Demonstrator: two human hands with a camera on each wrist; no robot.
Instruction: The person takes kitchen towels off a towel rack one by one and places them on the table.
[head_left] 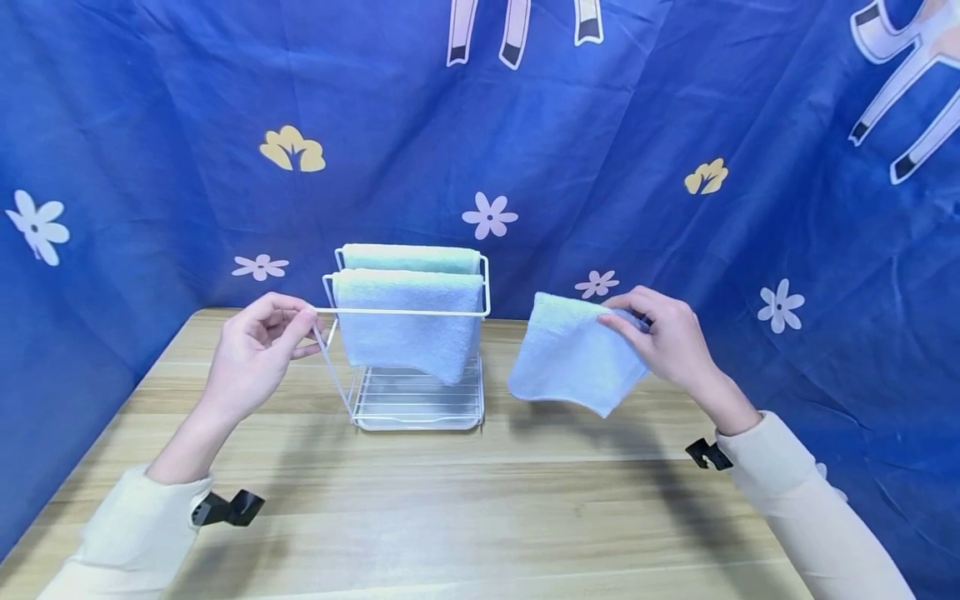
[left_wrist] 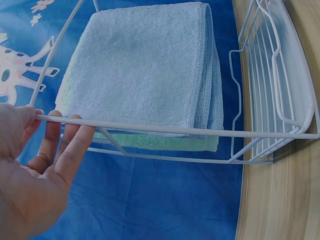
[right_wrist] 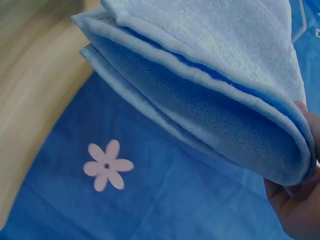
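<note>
Now the left hand (head_left: 258, 354) pinches the slim white wire rack (head_left: 408, 312) at its near-left corner, a fuzzy blue towel (head_left: 408, 337) and, farther, a mint-green towel (head_left: 412, 261) draped there; rightward, the right hand (head_left: 667, 333) pinches a folded, plush washcloth (head_left: 573, 354) above the wood-grain table (head_left: 450, 508).
</note>
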